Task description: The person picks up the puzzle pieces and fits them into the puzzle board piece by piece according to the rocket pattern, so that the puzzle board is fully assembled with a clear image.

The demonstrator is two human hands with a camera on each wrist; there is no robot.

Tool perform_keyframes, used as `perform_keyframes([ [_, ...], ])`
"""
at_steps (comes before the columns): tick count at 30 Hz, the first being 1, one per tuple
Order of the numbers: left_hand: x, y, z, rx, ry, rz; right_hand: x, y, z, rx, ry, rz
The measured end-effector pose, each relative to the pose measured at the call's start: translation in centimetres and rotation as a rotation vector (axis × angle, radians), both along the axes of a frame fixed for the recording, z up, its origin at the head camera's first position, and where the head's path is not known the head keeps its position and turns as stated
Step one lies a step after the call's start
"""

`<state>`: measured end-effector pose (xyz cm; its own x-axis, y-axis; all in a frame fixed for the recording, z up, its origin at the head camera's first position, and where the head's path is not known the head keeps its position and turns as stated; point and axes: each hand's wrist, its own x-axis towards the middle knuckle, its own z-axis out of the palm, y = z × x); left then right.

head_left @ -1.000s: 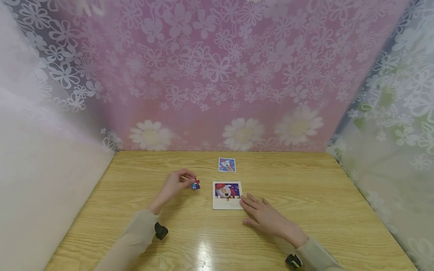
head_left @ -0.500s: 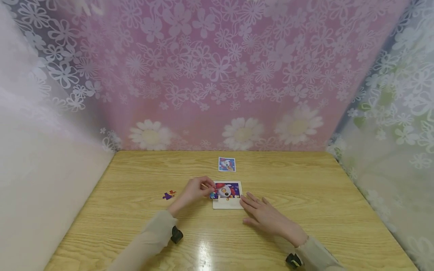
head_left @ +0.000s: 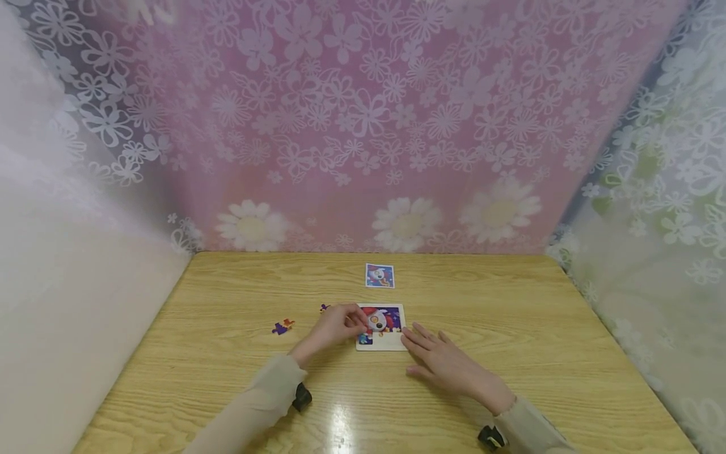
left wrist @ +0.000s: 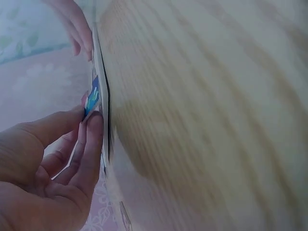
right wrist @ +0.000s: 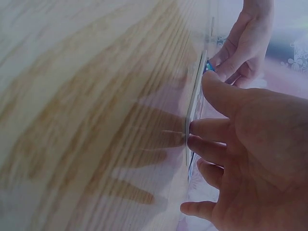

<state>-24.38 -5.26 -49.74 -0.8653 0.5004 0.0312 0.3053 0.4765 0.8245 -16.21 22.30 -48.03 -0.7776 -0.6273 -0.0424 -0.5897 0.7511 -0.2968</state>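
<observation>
A white-bordered puzzle board (head_left: 388, 343) lies on the wooden table, its upper part filled with a picture of a white character on purple. My left hand (head_left: 339, 325) pinches a blue and purple puzzle piece (head_left: 365, 339) over the board's lower left corner. In the left wrist view that piece (left wrist: 92, 98) is tilted between thumb and fingers, close over the board (left wrist: 104, 91). My right hand (head_left: 445, 364) lies with fingers extended, fingertips at the board's right edge. The right wrist view shows its fingers (right wrist: 209, 130) against the board's edge.
Loose purple and orange puzzle pieces (head_left: 282, 326) lie left of my left hand. Another purple piece (head_left: 325, 308) shows just behind that hand. A small picture card (head_left: 379, 275) with a similar character lies beyond the board. Floral curtains (head_left: 363, 126) surround the table (head_left: 482, 290).
My left hand has carried the puzzle piece rightward from the table to the board's lower left corner, uncovering loose pieces behind it. My right hand has stayed at the board's right edge.
</observation>
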Motion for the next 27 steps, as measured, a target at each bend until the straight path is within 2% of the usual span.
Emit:
perform_keyframes([
  [4, 0.0, 0.2, 0.0, -0.037, -0.018, 0.027, 0.0, 0.0, 0.0, 0.001, 0.001, -0.001],
  [8, 0.1, 0.3, 0.3, -0.038, -0.038, 0.024, 0.0, 0.0, 0.0, 0.001, -0.007, -0.004],
  [18, 0.6, 0.9, 1.1, -0.133, 0.029, 0.017, 0.0, 0.0, 0.1, 0.000, -0.012, -0.005],
  [22, 0.7, 1.1, 1.1, -0.171, 0.055, 0.019, 0.1, -0.1, 0.1, 0.003, -0.011, -0.007],
  [27, 0.6, 1.1, 0.9, -0.175, 0.074, 0.019, 0.1, -0.1, 0.2, 0.005, -0.004, -0.007],
])
